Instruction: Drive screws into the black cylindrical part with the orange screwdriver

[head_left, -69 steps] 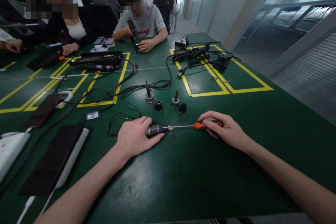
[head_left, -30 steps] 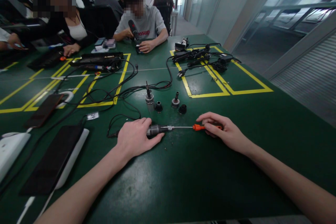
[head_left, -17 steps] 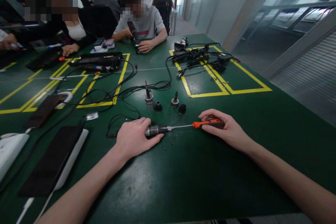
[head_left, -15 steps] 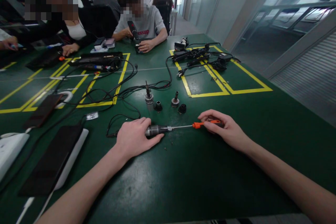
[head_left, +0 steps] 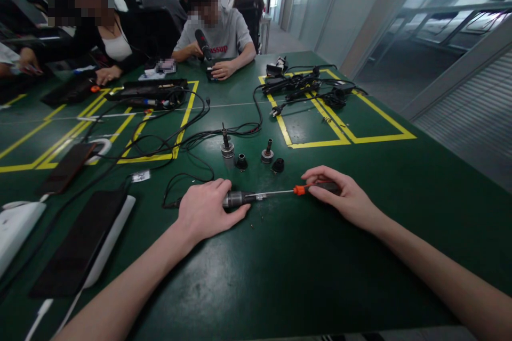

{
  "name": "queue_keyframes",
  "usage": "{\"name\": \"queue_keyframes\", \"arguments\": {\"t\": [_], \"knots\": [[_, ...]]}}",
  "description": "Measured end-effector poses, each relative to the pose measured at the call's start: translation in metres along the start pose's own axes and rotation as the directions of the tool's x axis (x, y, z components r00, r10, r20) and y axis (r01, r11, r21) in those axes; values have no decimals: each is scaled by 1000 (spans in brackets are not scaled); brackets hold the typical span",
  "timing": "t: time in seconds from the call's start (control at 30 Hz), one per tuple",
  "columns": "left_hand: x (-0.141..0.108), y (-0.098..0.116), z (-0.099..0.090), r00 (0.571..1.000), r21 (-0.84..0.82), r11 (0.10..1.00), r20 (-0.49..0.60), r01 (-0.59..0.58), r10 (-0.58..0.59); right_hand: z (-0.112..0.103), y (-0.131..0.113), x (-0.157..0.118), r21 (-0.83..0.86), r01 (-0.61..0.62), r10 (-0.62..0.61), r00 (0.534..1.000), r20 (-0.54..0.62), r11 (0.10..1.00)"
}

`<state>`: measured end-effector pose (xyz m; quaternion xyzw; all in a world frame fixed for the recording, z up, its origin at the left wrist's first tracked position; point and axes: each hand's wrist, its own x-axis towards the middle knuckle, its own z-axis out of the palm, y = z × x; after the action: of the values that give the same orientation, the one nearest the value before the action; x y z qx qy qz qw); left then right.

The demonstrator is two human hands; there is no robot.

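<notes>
My left hand [head_left: 206, 208] is closed over a dark cylindrical corded tool [head_left: 235, 199], pressing it flat against the green table, thumb stretched along its near side. A narrow nose with metal parts points right from the tool. In my right hand [head_left: 334, 186] is a screwdriver [head_left: 300, 190] with an orange and black handle, held between thumb and fingers. Its thin shaft lies level, with the tip at the tool's nose; whether it touches a screw is too small to tell. Tiny loose screws [head_left: 252, 226] lie just below the nose.
Beyond my hands stand two metal-based parts, one upright part [head_left: 227, 148] and another [head_left: 267, 152], beside black caps [head_left: 241, 162]. Cables [head_left: 236, 130] cross the table. A phone on a white block [head_left: 76, 245] is at left. Bundled black cords [head_left: 296, 85] lie farther back; a co-worker [head_left: 224, 37] sits opposite.
The screwdriver's tip has shifted slightly left over the tool's nose, and its handle has turned a little in my right hand. My left hand has stayed almost still.
</notes>
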<state>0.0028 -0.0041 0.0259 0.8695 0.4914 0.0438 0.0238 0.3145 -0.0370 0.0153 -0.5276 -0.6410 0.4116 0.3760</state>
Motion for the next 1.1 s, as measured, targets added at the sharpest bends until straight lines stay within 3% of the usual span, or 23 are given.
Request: {"name": "queue_keyframes", "arguments": {"t": [0.2,0.47,0.7,0.97,1.1], "knots": [[-1,-2,-1,1000,-28,1000,-11,-5,5,2,-1,-2,1,-61,60,995,81,998],[-1,-3,1,999,-57,998,-38,-16,14,-2,-3,1,3,-34,34,999,5,999],[0,0,-2,1000,-21,1000,13,11,-11,0,-2,0,-10,-97,98,992,82,995],[0,-1,-2,1000,-17,1000,9,-5,5,-1,-4,0,7,-41,41,999,-5,999],[-1,-1,-3,1000,-23,1000,-5,-6,6,1,-2,0,33,-67,68,998,-9,997]]}}
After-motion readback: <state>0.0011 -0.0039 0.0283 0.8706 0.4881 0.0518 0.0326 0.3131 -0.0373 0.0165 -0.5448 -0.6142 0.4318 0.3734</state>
